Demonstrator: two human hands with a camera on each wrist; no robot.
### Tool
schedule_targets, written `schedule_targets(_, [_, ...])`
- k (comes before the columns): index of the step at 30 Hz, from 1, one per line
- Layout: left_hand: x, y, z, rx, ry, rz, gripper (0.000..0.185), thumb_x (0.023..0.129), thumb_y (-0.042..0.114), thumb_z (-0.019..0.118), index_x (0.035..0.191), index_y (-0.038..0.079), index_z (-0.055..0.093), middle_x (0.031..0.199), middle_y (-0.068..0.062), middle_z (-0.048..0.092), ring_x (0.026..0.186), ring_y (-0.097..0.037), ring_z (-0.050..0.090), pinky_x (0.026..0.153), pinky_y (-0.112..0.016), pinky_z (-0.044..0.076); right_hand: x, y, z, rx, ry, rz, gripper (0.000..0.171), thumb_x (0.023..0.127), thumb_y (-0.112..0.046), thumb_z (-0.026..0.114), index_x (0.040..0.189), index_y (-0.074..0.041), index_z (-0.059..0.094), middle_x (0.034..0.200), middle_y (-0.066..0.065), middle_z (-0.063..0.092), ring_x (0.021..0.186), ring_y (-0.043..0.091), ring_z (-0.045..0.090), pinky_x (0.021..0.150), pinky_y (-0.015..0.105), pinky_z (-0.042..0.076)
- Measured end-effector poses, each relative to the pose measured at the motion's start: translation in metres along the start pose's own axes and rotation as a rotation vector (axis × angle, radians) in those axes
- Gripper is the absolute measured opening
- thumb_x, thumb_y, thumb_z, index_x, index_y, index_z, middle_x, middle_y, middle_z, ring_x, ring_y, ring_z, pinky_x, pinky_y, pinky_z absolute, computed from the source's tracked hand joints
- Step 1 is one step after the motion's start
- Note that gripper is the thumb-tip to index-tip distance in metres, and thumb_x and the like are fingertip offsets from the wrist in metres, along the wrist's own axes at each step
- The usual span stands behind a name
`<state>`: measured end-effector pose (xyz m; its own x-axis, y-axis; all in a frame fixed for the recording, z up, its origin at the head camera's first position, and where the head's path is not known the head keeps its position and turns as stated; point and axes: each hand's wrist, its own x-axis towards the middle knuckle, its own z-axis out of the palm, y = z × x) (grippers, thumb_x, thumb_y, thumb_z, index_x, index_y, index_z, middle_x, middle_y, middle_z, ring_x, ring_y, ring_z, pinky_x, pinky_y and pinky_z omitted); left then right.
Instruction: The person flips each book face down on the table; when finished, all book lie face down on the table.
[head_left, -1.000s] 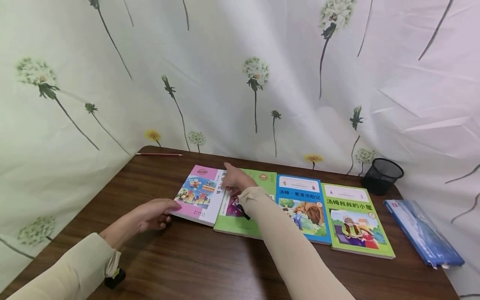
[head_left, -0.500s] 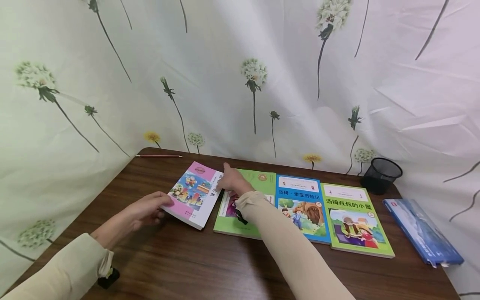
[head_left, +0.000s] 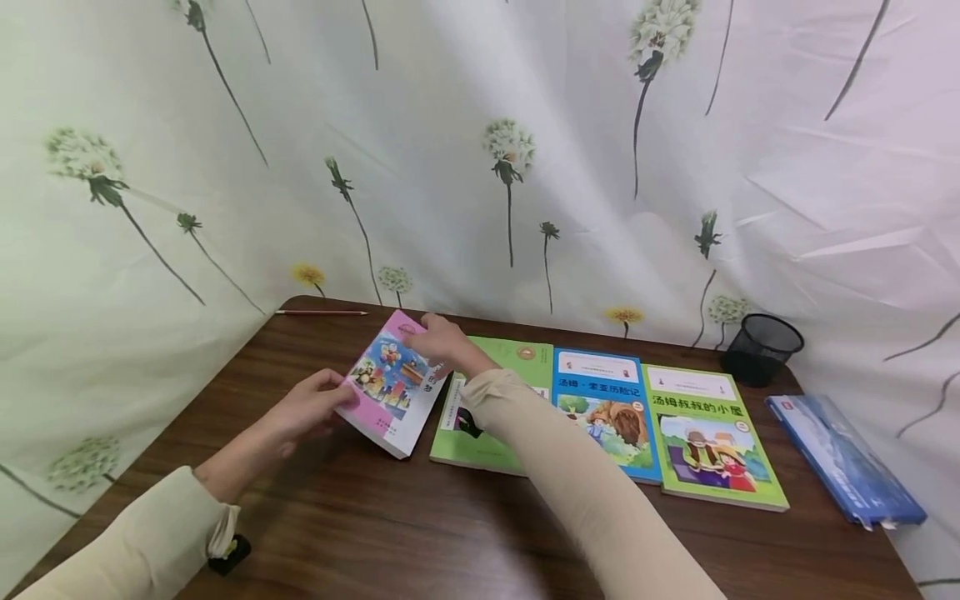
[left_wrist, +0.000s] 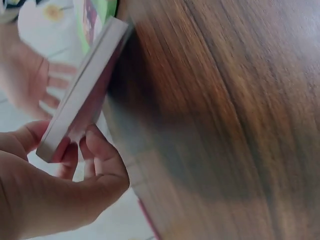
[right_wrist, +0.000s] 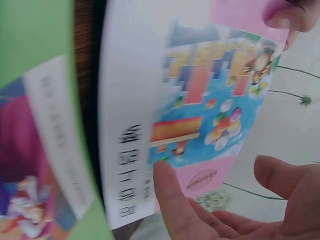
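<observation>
- A red pencil [head_left: 321,312] lies at the far left edge of the brown wooden table [head_left: 390,533], close to the flowered curtain [head_left: 480,150].
- The left hand [head_left: 306,410] grips the near left edge of the pink book [head_left: 392,383], thumb on the cover and fingers curled beneath; the wrist view shows that edge pinched between thumb and fingers.
- The pink book is tilted, its left side lifted off the table, its right edge down beside the green book [head_left: 487,417].
- The right hand [head_left: 442,343] rests on the pink book's far right corner, thumb on the cover, the other fingers spread and relaxed behind the top edge.
- The right sleeve crosses over the green book, which lies flat.
- Just right of it lie a blue book [head_left: 607,412] and another green book [head_left: 708,433], touching side by side.
- A black mesh cup [head_left: 763,350] stands at the back right.
- A blue folder [head_left: 843,462] lies at the right edge.
</observation>
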<state>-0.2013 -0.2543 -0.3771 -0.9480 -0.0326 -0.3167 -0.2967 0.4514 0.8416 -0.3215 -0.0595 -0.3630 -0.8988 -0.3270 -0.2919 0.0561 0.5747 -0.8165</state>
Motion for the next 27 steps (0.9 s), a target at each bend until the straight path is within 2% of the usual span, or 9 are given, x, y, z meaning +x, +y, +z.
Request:
schedule_targets(3, [-0.006,0.009,0.008,0.036,0.022,0.065,0.033,0.097,0.025,0.057,0.118,0.000,0.050,0.109,-0.015,0.061,0.082,-0.018,0.057,0.066,-0.033,0.051,-0.002,-0.009,-0.001,0.096,-0.006,-0.019,0.070,0.099,-0.030,0.061,0.157,-0.012,0.026,0.140,0.024,0.050,0.115,0.046,0.061,0.086,0.057,0.058])
schedule_targets(5, [-0.009,0.015,0.012,0.068,0.031,0.104,0.032,0.097,0.023,0.056,0.117,-0.001,0.050,0.108,-0.016,0.062,0.079,-0.018,0.057,0.064,-0.033,0.050,-0.003,-0.015,-0.002,0.141,-0.013,-0.036,0.074,0.099,-0.028,0.062,0.158,-0.012,0.021,0.142,0.025,0.047,0.118,0.048,0.059,0.090,0.061,0.055])
schedule_targets(10, [-0.014,0.024,0.020,0.132,0.060,0.150,0.029,0.096,0.022,0.057,0.115,0.001,0.051,0.100,-0.015,0.066,0.075,-0.018,0.059,0.063,-0.033,0.051,-0.006,-0.029,0.001,0.171,-0.007,-0.039,0.078,0.096,-0.024,0.067,0.158,-0.011,0.021,0.145,0.023,0.042,0.124,0.045,0.054,0.093,0.065,0.052])
schedule_targets(14, [-0.017,0.024,0.024,0.195,0.098,0.165,0.029,0.096,0.022,0.058,0.116,0.002,0.053,0.095,-0.015,0.067,0.074,-0.020,0.060,0.062,-0.032,0.051,-0.006,-0.034,0.003,0.082,0.037,-0.017,0.074,0.092,-0.025,0.071,0.152,-0.011,0.031,0.134,0.022,0.051,0.115,0.040,0.060,0.089,0.060,0.056])
schedule_targets(19, [-0.023,0.028,0.027,0.286,0.145,0.193,0.031,0.096,0.026,0.059,0.118,0.004,0.054,0.092,-0.013,0.066,0.075,-0.021,0.057,0.060,-0.030,0.044,-0.005,-0.035,0.001,-0.070,0.070,-0.028,0.080,0.091,-0.032,0.073,0.154,-0.012,0.029,0.127,0.019,0.056,0.101,0.033,0.064,0.080,0.046,0.061])
schedule_targets(22, [-0.025,0.030,0.028,0.333,0.168,0.205,0.030,0.095,0.028,0.059,0.116,0.007,0.055,0.090,-0.011,0.067,0.073,-0.019,0.055,0.059,-0.030,0.042,-0.004,-0.037,-0.001,-0.087,0.070,-0.049,0.085,0.090,-0.029,0.073,0.157,-0.012,0.025,0.130,0.019,0.056,0.100,0.033,0.065,0.077,0.044,0.061])
schedule_targets(27, [-0.028,0.033,0.031,0.376,0.183,0.230,0.027,0.094,0.026,0.060,0.113,0.008,0.055,0.089,-0.010,0.069,0.068,-0.018,0.055,0.056,-0.030,0.042,-0.003,-0.041,-0.003,-0.063,0.040,-0.085,0.091,0.089,-0.023,0.074,0.160,-0.015,0.019,0.141,0.022,0.050,0.109,0.037,0.063,0.075,0.051,0.061])
